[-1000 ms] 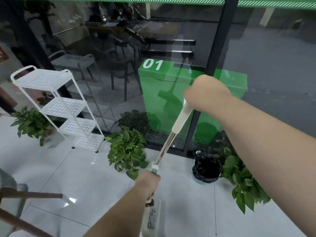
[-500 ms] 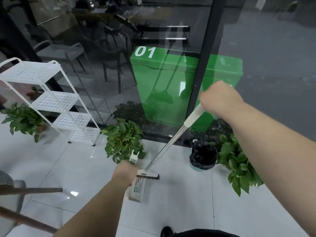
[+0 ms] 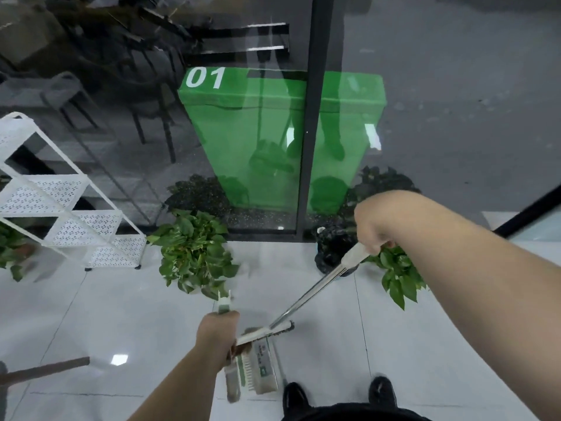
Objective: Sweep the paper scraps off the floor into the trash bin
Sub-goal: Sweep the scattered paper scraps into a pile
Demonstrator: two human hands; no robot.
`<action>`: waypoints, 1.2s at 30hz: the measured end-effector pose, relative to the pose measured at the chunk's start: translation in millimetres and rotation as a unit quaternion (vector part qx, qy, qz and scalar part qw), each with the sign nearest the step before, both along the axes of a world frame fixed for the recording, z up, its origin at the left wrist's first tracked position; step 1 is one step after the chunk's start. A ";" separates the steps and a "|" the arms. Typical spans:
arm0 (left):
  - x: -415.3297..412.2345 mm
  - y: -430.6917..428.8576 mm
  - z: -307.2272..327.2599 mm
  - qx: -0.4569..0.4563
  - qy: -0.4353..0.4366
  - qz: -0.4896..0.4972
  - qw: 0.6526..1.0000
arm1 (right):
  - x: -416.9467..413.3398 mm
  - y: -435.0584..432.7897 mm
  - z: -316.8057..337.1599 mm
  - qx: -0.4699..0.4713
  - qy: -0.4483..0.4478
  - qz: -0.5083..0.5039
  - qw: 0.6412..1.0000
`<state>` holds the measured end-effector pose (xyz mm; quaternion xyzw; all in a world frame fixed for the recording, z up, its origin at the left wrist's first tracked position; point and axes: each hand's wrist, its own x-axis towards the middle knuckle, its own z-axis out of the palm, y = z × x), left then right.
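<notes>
The right hand (image 3: 375,226) has its fingers wrapped round the broom (image 3: 315,291) grip. The left hand (image 3: 217,332) fingers clutch the dustpan (image 3: 261,370) handle, brush head just beside them.

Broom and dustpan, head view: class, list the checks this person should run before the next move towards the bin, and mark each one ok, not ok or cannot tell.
1. Right hand grips the top of the broom: ok.
2. Left hand grips the dustpan by its handle: ok.
3. Broom head sits at the dustpan's far edge: ok.
4. Paper scraps are inside the dustpan: cannot tell, the image is too blurred.
5. Trash bin is in view ahead, by the glass wall: ok.
6. Plant leaves are off the bin's mouth: cannot tell.
</notes>
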<state>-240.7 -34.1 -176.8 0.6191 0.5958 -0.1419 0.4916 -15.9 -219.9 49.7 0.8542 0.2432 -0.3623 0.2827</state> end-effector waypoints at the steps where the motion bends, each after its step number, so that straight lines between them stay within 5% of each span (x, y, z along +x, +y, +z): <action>1: 2.6 -1.1 0.8 -0.002 0.003 -0.010 1.000 | -1.3 -3.2 -9.8 -0.024 0.001 0.012 1.000; 10: 28.2 -22.7 19.4 0.010 0.005 -0.084 0.996 | -42.2 -96.8 -82.5 -0.056 0.052 -0.025 0.997; 19: 46.1 -55.3 32.3 0.143 0.002 -0.252 0.957 | -115.2 -256.5 -79.0 0.026 0.058 -0.285 0.956; 28: 27.9 -180.4 52.1 0.150 -0.071 -0.352 0.921 | -272.8 -409.4 -68.0 0.071 -0.004 -0.495 0.866; 36: -11.4 -331.4 64.9 0.130 -0.125 -0.447 0.876 | -431.5 -499.3 -82.8 0.103 -0.002 -0.675 0.731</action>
